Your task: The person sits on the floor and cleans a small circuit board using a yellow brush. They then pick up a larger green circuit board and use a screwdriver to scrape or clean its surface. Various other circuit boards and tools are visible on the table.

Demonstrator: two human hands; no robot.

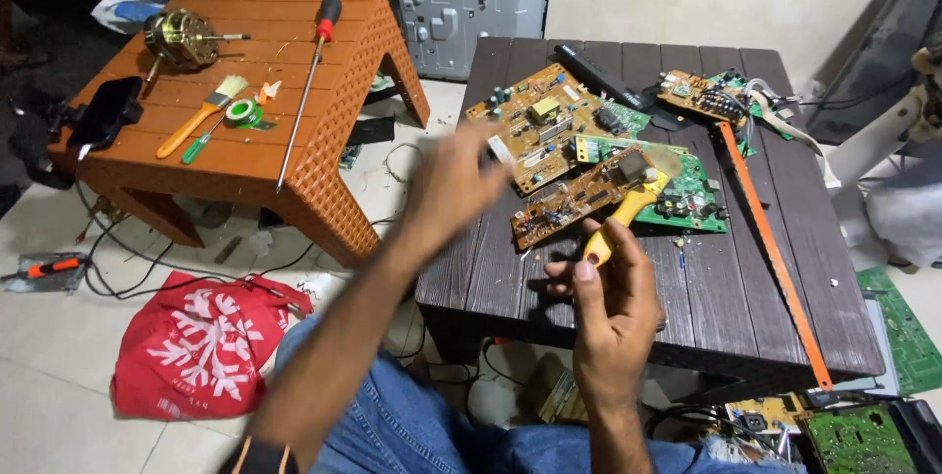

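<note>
Gripped in right hand (610, 289): yellow-handled brush (628, 209), long axis angled up-right onto brown circuit board (574, 207) just ahead. Left hand (456, 184) blurred, raised alongside; grasp impossible to tell.

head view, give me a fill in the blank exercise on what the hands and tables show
1. The right hand holds a brush with a ____ handle.
2. The brush's bristles rest on the tan circuit board lying on the ____ slatted table.
3. The long red-handled screwdriver lies on the ____ plastic stool.
4. The blurred left hand holds ____.

Missing words: yellow; dark brown; orange; nothing
</note>
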